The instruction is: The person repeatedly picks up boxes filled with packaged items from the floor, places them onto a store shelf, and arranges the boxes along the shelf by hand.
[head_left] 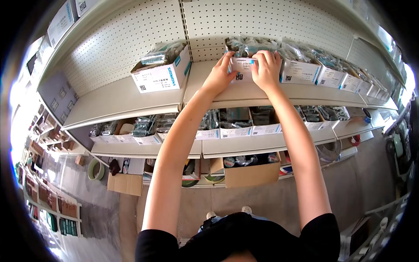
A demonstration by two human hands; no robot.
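A white box (244, 65) filled with plastic-wrapped parts stands on the upper shelf, between both of my hands. My left hand (222, 74) grips its left front corner, fingers on the top edge and thumb on the front. My right hand (266, 69) holds its right front part, with the fingertips curled over the top. Just right of it is another white box (300, 72) of bagged parts. Farther left, apart from my hands, sits a white box with blue lettering (160, 78), also holding bagged parts.
More white boxes (330, 77) line the upper shelf (209, 94) to the right. A lower shelf (235, 147) carries a row of open boxes. Cardboard boxes (252, 175) are at the bottom, and a round bin (96, 169) stands on the floor at left.
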